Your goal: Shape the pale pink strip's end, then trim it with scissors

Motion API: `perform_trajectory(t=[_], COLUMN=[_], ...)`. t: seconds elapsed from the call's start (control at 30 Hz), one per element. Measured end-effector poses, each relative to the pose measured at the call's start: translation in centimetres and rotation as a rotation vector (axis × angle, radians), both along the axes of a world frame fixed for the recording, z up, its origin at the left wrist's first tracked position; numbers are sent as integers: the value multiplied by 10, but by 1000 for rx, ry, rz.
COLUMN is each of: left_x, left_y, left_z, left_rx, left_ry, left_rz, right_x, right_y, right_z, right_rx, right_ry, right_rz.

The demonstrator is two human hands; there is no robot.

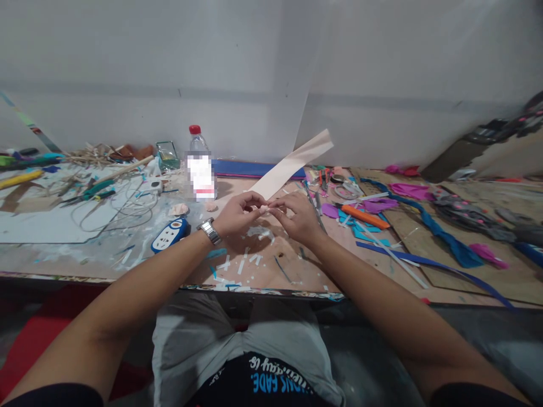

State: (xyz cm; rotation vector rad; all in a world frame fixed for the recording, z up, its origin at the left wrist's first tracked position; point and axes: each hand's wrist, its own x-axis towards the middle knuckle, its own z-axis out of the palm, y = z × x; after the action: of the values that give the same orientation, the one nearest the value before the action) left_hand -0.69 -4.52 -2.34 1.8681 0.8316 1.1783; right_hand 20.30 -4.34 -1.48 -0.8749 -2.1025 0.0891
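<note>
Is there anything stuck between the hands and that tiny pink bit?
No, nothing visible is in the way: the left hand and the right hand have the tiny pink bit at their fingertips. The pale strip extends beyond them, and the bottle stands off to the left.

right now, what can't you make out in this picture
Head view: pale piece, mostly covered by the fingers.
Head view: bottle label, pixelated.
Head view: flat blue item, middle hidden behind the pale strip.
Head view: blue object, cut off by the right edge.
</note>
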Motion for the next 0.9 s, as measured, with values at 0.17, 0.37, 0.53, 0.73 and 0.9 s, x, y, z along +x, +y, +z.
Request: perform_trajectory(t=[0.17,0.37,0.53,0.73,0.9], left_x=[0,1,4,4,5], left_y=[1,0,-1,-1,-1], left_z=[-4,-7,-7,-10,-10], left_rx=[-17,-33,-8,-27,-29], left_ry=[1,10,-6,-46,-32], left_rz=[-40,-78,-98,-159,-184], right_x=[-1,-2,-2,-2,-3], right_y=[0,1,1,2,0], right_z=[-2,-4,-5,-6,-5], right_rx=[9,11,5,-80,-86], right_ry=[-10,3,24,60,43], right_rz=[-12,-1,5,9,21])
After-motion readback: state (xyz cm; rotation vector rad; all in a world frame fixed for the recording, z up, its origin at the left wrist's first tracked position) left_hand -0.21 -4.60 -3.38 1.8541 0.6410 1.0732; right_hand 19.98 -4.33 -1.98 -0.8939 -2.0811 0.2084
